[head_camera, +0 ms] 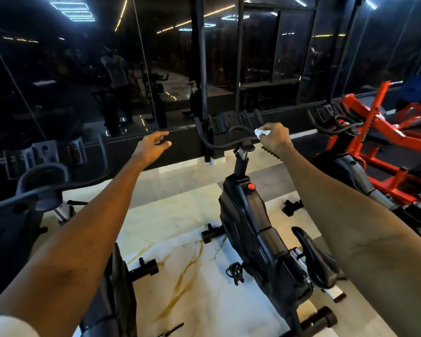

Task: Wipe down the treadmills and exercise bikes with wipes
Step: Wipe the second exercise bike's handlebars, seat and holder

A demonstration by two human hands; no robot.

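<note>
Your left forearm [83,227] and right forearm [350,215] reach out from the bottom corners. Between them, low on the right, sits the black saddle [314,259] of the middle bike [243,215], so you are standing behind its seat and leaning forward over it. Ahead of the saddle the frame rises past a red knob [251,186] to the seat-height post and then the handlebar [212,146]. Your right hand [275,137] is closed in a fist around a crumpled white wipe [261,133], which pokes out on the thumb side and sits at the right end of that handlebar, touching it or just beside it. Bunching the wipe that way lets you wrap it round the tube, and this looks like the bar-wiping step. Your left hand [153,145] hangs in the air, well left of the bar, with fingers loosely spread and nothing in them. It is probably out for balance or ready to steady the bike. A second bike [41,188] stands at your left and a third bike [345,166] at your right, both apparently still to be done; no treadmill is in sight. Past the third bike is a red weight machine [387,142], and a dark mirrored wall [83,81] closes the far side.
</note>
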